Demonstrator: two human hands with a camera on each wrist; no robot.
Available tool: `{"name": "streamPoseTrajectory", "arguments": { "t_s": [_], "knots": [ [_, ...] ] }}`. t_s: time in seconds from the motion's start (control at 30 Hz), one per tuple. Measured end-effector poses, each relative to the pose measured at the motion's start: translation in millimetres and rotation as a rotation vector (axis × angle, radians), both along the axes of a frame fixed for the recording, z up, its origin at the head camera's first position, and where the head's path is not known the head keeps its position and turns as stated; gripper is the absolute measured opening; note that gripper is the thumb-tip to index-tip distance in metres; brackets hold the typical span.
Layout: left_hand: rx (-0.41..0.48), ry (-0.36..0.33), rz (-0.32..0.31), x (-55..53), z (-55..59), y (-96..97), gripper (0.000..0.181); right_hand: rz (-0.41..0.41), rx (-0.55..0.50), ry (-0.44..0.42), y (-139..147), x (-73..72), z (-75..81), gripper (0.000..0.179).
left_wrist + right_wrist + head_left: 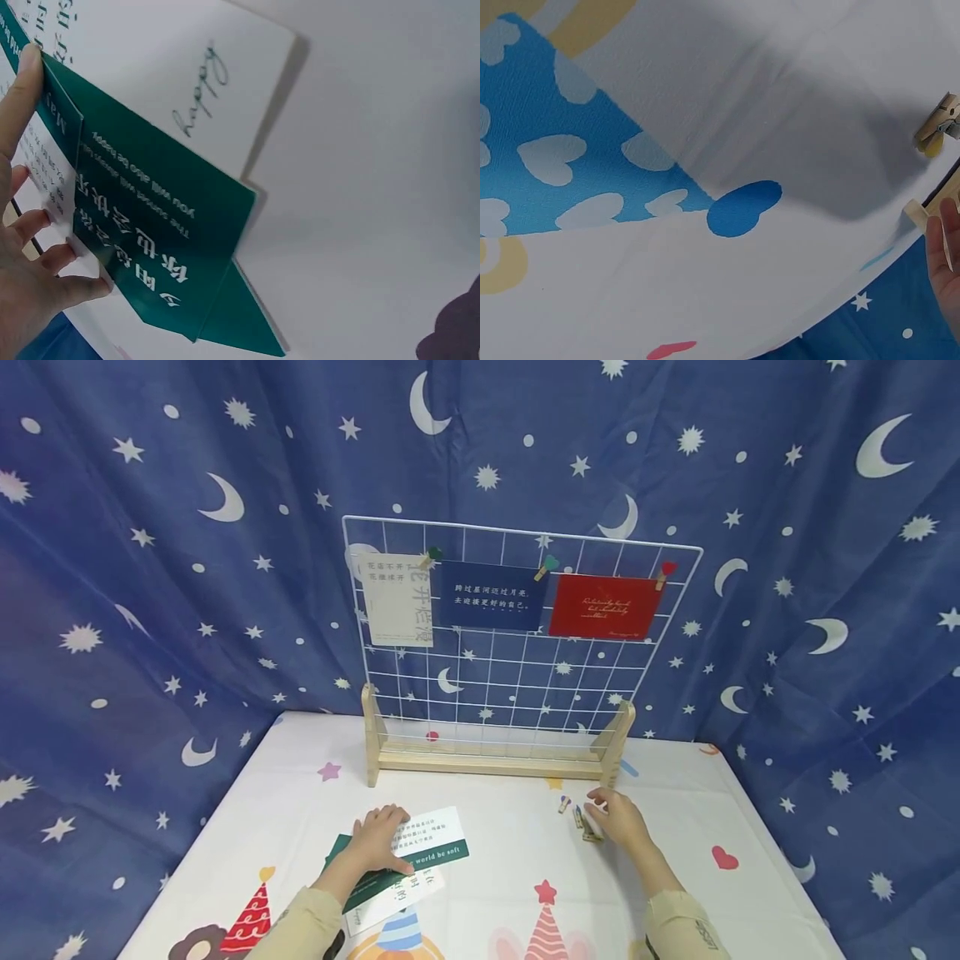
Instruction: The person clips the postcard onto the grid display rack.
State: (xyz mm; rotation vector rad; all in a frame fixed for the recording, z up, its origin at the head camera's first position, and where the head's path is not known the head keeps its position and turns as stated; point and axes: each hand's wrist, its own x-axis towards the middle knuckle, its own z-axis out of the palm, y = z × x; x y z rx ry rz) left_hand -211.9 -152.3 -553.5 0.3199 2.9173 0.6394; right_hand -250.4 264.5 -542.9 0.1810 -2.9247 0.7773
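My left hand (377,839) grips a white-and-green card (450,837) by its edges, thumb on the near side and fingertips along the far one. Beneath that card lie green cards (165,210) with white print and a white card (247,82) reading "happy", fanned on the table. My right hand (621,818) is beside some small wooden clothespins (591,833), its thumb and forefinger apart and holding nothing. One clothespin with a purple heart (565,804) lies a little to the left of the others. The right wrist view catches a clothespin (936,127) at its edge.
A white wire grid (487,685) stands in a wooden base (487,764) behind the hands. Heart-topped clothespins hold a white card (393,610), a navy card (489,597) and a red card (603,607) on it. A starry blue curtain (150,610) surrounds the patterned tablecloth (510,893).
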Motion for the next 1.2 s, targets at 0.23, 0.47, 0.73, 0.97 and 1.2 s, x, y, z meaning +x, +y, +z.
{"name": "streamPoseTrajectory", "arguments": {
  "t_s": [0.23, 0.47, 0.73, 0.97, 1.2],
  "knots": [
    [-0.036, 0.005, 0.048, -8.8, 0.6, 5.6, 0.09, 0.013, -0.002, 0.005, -5.4, -4.8, -0.3, 0.02],
    [-0.171, -0.021, 0.094, -18.0, 3.7, 16.5, 0.09, 0.026, -0.005, -0.006, -11.7, -7.0, 2.0, 0.02],
    [-0.164, -0.023, 0.173, -3.6, 6.7, 16.2, 0.095, 0.005, 0.012, -0.059, -14.9, -4.1, -0.4, 0.02],
    [-0.199, 0.049, 0.174, 1.6, 0.9, 19.2, 0.095, -0.02, 0.006, -0.089, -12.0, 0.1, -6.6, 0.022],
    [-0.169, 0.157, 0.159, 6.2, 0.9, 15.3, 0.094, -0.058, 0.01, -0.101, -11.5, -0.1, -7.5, 0.022]
  ]
}}
